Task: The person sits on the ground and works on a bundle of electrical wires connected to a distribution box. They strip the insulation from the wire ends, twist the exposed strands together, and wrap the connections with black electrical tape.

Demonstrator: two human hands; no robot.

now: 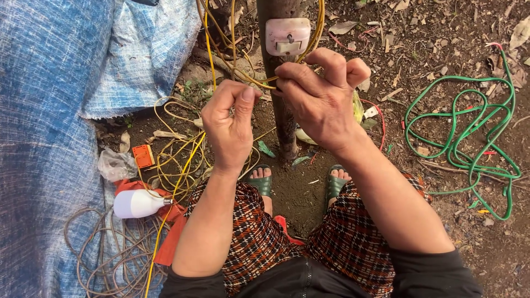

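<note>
My left hand [231, 122] pinches a thin yellow wire [210, 60] between thumb and fingers, just left of a dark wooden post [286, 118]. My right hand [320, 94] grips the same yellow wire bundle against the post, right below a white switch box [287, 36] fixed to it. More yellow wire lies in loose loops [179, 149] on the dirt under my left hand. Both my feet in green sandals [260, 182] rest at the foot of the post.
A blue woven tarp [49, 110] covers the left side. A white bulb [137, 203] on red cloth, a small orange box [143, 155] and grey cord coils [110, 248] lie at lower left. A green hose [469, 138] loops at right.
</note>
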